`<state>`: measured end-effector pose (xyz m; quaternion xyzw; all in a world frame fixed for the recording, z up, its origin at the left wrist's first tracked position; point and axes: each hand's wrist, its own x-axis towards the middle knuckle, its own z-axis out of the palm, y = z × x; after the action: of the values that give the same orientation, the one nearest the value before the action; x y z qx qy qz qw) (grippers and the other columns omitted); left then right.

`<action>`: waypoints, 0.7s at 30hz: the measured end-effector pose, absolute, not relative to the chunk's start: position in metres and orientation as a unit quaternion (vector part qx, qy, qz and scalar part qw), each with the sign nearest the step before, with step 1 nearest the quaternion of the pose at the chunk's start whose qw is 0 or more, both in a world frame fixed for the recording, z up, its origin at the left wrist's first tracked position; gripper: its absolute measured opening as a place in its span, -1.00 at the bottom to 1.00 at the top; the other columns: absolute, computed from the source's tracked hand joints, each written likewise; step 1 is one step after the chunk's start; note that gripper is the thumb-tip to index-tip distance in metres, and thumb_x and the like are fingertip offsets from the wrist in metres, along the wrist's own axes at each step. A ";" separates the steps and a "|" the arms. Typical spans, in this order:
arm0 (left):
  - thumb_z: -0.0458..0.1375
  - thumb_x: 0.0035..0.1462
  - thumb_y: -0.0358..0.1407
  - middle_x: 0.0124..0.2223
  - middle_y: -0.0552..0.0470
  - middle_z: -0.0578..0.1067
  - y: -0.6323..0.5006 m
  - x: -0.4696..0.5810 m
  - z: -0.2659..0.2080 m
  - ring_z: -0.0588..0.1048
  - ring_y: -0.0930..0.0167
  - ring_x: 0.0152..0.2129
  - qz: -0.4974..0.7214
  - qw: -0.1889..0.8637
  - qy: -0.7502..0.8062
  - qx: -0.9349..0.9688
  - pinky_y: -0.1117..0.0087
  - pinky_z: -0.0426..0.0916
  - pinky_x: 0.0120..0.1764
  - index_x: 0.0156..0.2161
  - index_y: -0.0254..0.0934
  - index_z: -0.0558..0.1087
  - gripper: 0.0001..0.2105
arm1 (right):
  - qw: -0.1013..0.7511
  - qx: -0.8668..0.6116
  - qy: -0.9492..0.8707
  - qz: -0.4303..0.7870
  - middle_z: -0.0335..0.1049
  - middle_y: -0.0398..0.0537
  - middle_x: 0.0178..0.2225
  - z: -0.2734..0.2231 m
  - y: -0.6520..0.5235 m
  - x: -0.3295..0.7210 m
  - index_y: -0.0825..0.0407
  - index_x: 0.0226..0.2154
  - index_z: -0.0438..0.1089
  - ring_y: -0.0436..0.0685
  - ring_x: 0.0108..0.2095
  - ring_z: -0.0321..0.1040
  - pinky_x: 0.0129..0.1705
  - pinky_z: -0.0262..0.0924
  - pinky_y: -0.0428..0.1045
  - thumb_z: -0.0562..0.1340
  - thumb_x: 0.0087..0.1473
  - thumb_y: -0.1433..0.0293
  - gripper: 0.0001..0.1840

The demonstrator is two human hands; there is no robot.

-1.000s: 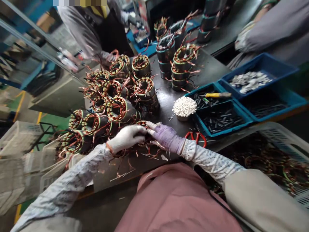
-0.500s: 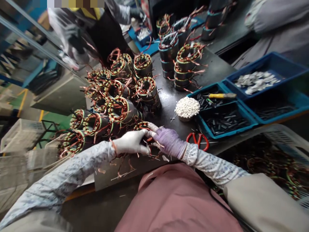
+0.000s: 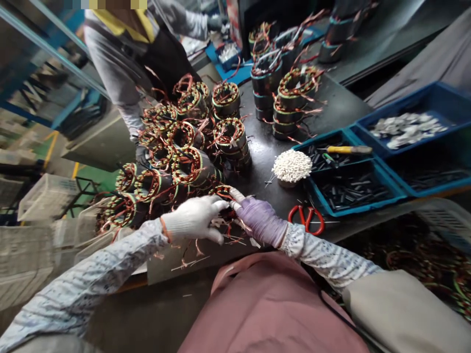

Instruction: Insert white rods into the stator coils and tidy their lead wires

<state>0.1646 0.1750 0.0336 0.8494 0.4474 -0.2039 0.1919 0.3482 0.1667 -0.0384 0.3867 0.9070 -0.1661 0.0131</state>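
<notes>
A wire-wound motor stator (image 3: 222,189) stands on the table in front of me, its lower part hidden behind my hands. My left hand (image 3: 193,218), in a white knitted glove, reaches to its near side, fingers stretched forward and thumb held apart. Over the stator's right side, my right hand (image 3: 261,220) in a purple glove curls its fingers at the rim and loose wires; the thumb is hidden. Red-handled scissors (image 3: 306,219) lie right of that hand. Beyond my hands, several more stators (image 3: 187,165) with copper leads crowd the table, some stacked.
A round bundle of white-tipped pieces (image 3: 292,165) stands near blue trays (image 3: 395,193) of black tubes and white pieces. A yellow-handled tool (image 3: 349,150) rests across one tray. Across the table, a co-worker's gloved hand (image 3: 142,155) is beside the stators. A crate (image 3: 447,220) sits lower right.
My left thumb has moved away from the wires, opening the hand. The co-worker's hand has come down to the stators. The view has shifted slightly.
</notes>
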 end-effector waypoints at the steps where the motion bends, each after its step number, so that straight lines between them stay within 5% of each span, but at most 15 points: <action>1: 0.24 -0.09 -0.03 0.03 -0.16 0.41 0.175 0.170 0.033 0.46 0.19 -0.13 -0.250 0.158 0.440 0.848 0.26 0.38 -0.17 0.11 -0.22 0.29 -0.37 | 0.010 0.386 0.907 -0.167 -0.24 0.07 0.33 -0.039 0.167 0.348 0.05 0.12 0.23 0.27 -0.13 0.36 -0.29 0.33 0.08 0.05 0.15 0.33 -0.53; 4: 0.12 0.07 -0.21 -0.22 -0.12 0.51 0.181 0.177 0.028 0.51 0.26 -0.31 -0.348 0.107 0.417 0.833 0.32 0.36 -0.31 -0.17 -0.24 0.49 -0.76 | -0.007 0.382 0.909 -0.168 -0.22 0.08 0.32 -0.043 0.166 0.349 0.06 0.12 0.23 0.29 -0.11 0.35 -0.28 0.33 0.09 0.07 0.15 0.30 -0.52; 7: 0.11 0.01 -0.34 -0.42 -0.07 0.51 0.186 0.174 0.021 0.50 0.34 -0.47 -0.340 0.134 0.430 0.825 0.40 0.33 -0.39 -0.41 -0.28 0.52 -0.87 | -0.008 0.386 0.907 -0.170 -0.23 0.09 0.33 -0.044 0.165 0.349 0.07 0.12 0.23 0.29 -0.12 0.34 -0.30 0.34 0.10 0.05 0.16 0.31 -0.52; 11: 0.09 -0.04 -0.24 -0.66 0.11 0.33 0.177 0.183 0.013 0.33 0.47 -0.67 -0.095 0.346 0.574 0.736 0.52 0.29 -0.56 -0.63 -0.28 0.44 -0.76 | -0.008 0.388 0.904 -0.177 -0.26 0.11 0.33 -0.046 0.161 0.344 0.07 0.13 0.21 0.29 -0.12 0.35 -0.30 0.35 0.10 0.06 0.14 0.39 -0.51; 14: -0.03 0.07 -0.15 -0.65 0.15 0.28 0.170 0.188 0.019 0.22 0.53 -0.73 0.198 0.483 0.609 0.597 0.53 0.26 -0.62 -0.61 -0.27 0.38 -0.66 | -0.023 0.399 0.895 -0.197 -0.20 0.14 0.31 -0.051 0.160 0.347 0.06 0.15 0.20 0.30 -0.10 0.36 -0.27 0.36 0.12 0.06 0.15 0.39 -0.51; 17: 0.03 0.09 -0.14 -0.52 0.10 0.37 0.165 0.173 0.032 0.31 0.55 -0.64 0.413 0.500 0.562 0.513 0.53 0.28 -0.55 -0.51 -0.28 0.40 -0.71 | -0.116 0.366 0.886 -0.262 -0.07 0.12 0.29 -0.063 0.161 0.364 0.06 0.14 0.20 0.26 0.01 0.31 -0.07 0.32 0.13 0.09 0.13 0.37 -0.50; 19: 0.09 0.07 -0.17 -0.31 0.01 0.48 0.158 0.163 0.033 0.46 0.45 -0.37 0.287 0.468 0.545 0.633 0.45 0.37 -0.33 -0.48 -0.26 0.48 -0.76 | -0.250 0.340 0.850 -0.315 0.02 0.12 0.26 -0.070 0.164 0.374 0.11 0.14 0.19 0.19 0.13 0.20 0.09 0.20 0.09 0.07 0.15 0.35 -0.49; 21: 0.14 0.03 -0.22 -0.05 -0.03 0.48 0.148 0.164 0.022 0.38 0.29 -0.01 0.046 0.377 0.524 0.762 0.28 0.31 -0.01 -0.43 -0.22 0.54 -0.84 | -0.367 0.351 0.784 -0.357 0.13 0.12 0.21 -0.073 0.171 0.372 0.12 0.12 0.23 0.14 0.16 0.16 0.15 0.13 0.05 0.01 0.18 0.31 -0.52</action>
<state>0.1640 0.1477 0.0218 0.7621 0.5241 0.0464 0.3773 0.3719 0.1708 -0.0731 0.3512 0.7841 -0.3568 -0.3668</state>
